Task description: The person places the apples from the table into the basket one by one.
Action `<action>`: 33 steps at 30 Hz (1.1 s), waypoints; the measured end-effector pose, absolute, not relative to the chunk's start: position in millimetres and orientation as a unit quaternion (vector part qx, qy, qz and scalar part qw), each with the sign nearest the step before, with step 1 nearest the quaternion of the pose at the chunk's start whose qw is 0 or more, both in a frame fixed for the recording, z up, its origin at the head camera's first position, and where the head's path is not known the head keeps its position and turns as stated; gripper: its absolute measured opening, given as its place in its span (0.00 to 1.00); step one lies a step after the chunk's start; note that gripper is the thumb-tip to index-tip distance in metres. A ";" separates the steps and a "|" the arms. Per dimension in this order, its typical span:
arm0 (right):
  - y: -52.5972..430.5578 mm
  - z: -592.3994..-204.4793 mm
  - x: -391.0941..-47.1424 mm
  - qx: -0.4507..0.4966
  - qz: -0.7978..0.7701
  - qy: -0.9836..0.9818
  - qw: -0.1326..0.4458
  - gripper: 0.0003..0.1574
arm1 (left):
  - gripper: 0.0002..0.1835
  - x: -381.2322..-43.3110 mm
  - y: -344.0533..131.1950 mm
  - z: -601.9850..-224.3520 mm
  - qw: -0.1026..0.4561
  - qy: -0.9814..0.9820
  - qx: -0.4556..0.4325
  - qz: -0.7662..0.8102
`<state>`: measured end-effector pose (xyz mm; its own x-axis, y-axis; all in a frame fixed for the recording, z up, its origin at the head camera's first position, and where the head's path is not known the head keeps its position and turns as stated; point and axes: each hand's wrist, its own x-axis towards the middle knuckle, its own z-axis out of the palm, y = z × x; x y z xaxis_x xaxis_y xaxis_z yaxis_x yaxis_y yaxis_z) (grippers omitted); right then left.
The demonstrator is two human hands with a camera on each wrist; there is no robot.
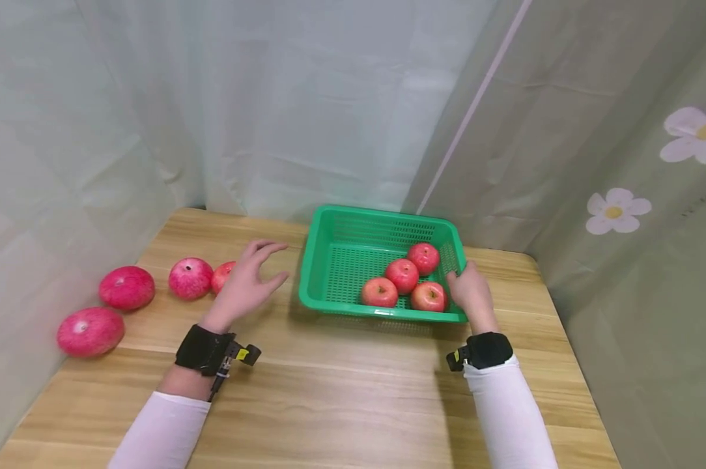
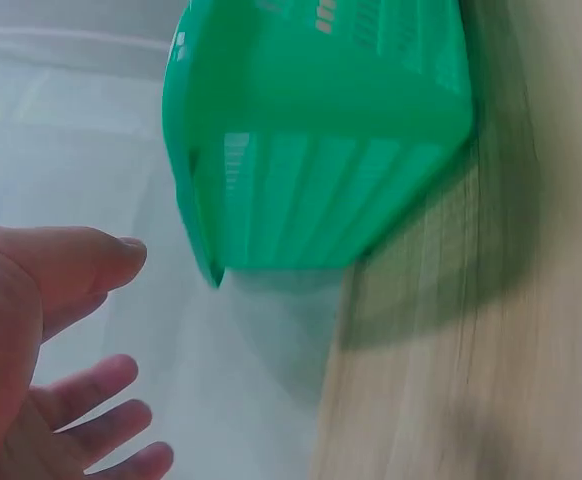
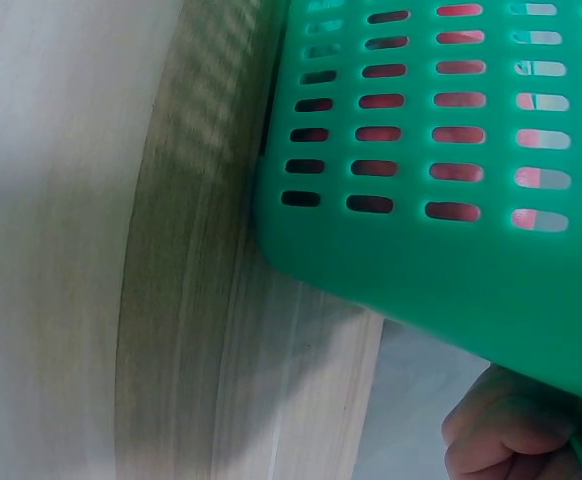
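Observation:
A green plastic basket (image 1: pixel 309 273) with slotted walls stands on the wooden table, several red apples (image 1: pixel 402 275) grouped in its right half. My right hand (image 1: pixel 471 293) grips the basket's right rim, thumb on the inner side; in the right wrist view its curled fingers (image 3: pixel 511 425) show under the rim. To the left of the basket, my left hand (image 1: pixel 244 286) is held apart from it, fingers spread and thumb away from them. Its fingers (image 2: pixel 101 425) hold nothing in the left wrist view. Another red apple (image 1: pixel 221 276) is partly hidden behind this hand.
Beyond that apple lies a mottled pink-red round fruit (image 1: pixel 191 278). Two larger-looking ones, an upper fruit (image 1: pixel 127 287) and a lower fruit (image 1: pixel 90 331), lie near the table's left edge. Pale curtains (image 1: pixel 306 111) hang close behind the table (image 1: pixel 341 397) and along both sides.

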<state>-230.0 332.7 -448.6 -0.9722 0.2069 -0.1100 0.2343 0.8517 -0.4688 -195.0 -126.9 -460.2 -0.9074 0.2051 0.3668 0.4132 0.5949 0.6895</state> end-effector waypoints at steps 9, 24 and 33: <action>335.1 -447.3 -228.2 0.116 -0.251 0.961 0.032 0.41 | 0.32 -194.8 -162.6 -465.2 0.161 -0.919 -0.145 -0.330; 333.8 -444.6 -227.8 0.120 -0.247 0.961 0.038 0.43 | 0.39 -200.0 -190.0 -478.7 0.092 -0.954 -0.109 -0.264; 332.8 -444.8 -227.4 0.126 -0.252 0.958 0.047 0.44 | 0.41 -207.0 -187.7 -484.1 0.044 -0.955 -0.101 -0.276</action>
